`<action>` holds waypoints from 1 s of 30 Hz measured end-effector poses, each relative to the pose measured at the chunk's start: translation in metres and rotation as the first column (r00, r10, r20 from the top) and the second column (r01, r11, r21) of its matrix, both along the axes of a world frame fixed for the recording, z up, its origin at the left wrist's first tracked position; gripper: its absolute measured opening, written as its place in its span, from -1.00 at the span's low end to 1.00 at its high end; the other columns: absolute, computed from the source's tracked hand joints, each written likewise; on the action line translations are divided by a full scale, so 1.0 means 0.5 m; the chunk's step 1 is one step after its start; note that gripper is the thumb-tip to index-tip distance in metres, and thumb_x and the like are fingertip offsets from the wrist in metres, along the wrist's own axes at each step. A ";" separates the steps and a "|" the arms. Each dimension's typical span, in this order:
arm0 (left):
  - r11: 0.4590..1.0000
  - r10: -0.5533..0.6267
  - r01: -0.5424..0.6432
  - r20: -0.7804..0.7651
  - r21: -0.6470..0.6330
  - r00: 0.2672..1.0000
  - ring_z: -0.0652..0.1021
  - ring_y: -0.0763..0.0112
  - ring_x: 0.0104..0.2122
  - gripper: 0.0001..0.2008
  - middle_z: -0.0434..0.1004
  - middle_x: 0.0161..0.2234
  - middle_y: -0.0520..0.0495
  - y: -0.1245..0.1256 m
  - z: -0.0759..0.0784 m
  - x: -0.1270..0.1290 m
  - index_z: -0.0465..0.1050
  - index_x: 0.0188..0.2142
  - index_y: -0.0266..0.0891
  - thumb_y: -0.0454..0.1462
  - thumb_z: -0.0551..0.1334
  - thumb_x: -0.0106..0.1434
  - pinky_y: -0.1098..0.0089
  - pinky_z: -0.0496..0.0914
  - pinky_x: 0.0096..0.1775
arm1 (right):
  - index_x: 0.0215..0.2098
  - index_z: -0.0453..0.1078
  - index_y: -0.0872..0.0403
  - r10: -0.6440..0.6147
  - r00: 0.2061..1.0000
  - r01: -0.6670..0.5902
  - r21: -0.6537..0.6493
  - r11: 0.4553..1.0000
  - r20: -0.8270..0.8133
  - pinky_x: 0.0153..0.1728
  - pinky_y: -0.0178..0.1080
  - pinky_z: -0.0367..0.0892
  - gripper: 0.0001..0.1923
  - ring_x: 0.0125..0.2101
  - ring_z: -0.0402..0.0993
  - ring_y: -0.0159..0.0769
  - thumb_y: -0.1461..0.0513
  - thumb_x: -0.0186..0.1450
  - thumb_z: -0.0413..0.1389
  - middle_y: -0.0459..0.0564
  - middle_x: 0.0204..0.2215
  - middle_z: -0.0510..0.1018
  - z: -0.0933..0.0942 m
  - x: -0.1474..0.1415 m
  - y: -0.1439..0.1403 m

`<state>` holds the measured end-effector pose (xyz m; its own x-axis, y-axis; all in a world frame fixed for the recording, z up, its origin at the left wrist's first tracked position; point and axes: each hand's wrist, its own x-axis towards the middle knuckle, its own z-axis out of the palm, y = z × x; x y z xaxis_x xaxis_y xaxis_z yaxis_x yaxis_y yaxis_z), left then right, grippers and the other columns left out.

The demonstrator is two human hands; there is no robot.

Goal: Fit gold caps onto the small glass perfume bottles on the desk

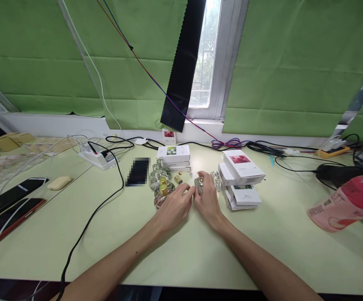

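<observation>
Over the middle of the table my right hand (209,202) curls around a small glass perfume bottle (198,183), largely covered by the fingers. My left hand (175,203) almost meets it, thumb and fingertips pinched together; whatever they hold, if anything, is hidden. Close behind the left hand is a group of glass perfume bottles (158,177), one with a gold cap (163,189). A loose gold cap (178,179) lies past the left fingers. Another clear bottle (216,180) stands just right of the right hand.
White boxes (243,167) are stacked at right, and more white boxes (173,154) sit behind the bottles. A pink drink bottle (341,205) leans at far right. Left are a power strip (96,159), phones (12,196) and a black cable (100,205) crossing the table.
</observation>
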<state>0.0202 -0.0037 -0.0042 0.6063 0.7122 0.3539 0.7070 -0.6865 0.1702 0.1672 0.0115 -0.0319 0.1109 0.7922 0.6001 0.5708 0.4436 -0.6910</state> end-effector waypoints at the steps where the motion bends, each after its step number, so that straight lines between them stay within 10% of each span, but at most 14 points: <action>1: 1.000 0.009 -0.009 -0.023 -0.005 1.000 0.48 0.28 -0.21 -0.78 0.36 -0.18 -0.11 -0.001 0.001 0.000 0.28 -0.15 -0.21 -0.49 -0.02 0.35 0.32 0.42 -0.23 | 0.12 0.23 0.11 0.000 1.000 0.000 0.001 1.000 0.000 0.04 -0.04 0.40 -0.48 0.02 0.41 -0.10 0.46 0.19 -0.03 0.17 -0.02 0.45 0.000 0.000 0.000; 30: 0.989 0.146 -0.149 -0.334 0.015 0.931 0.55 0.15 -0.29 -0.73 0.49 -0.32 -0.13 -0.009 0.020 0.008 0.39 -0.18 -0.22 -0.55 0.07 0.26 0.32 0.30 -0.36 | 0.12 0.22 0.09 0.000 1.000 0.000 -0.007 1.000 0.007 0.06 -0.04 0.38 -0.47 0.04 0.40 -0.11 0.47 0.19 -0.05 0.14 -0.02 0.45 0.001 0.001 -0.002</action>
<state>0.0244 -0.0082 0.0058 0.5761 0.8050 0.1418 0.8173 -0.5697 -0.0861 0.1676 0.0103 -0.0316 0.1070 0.7963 0.5954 0.5758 0.4386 -0.6901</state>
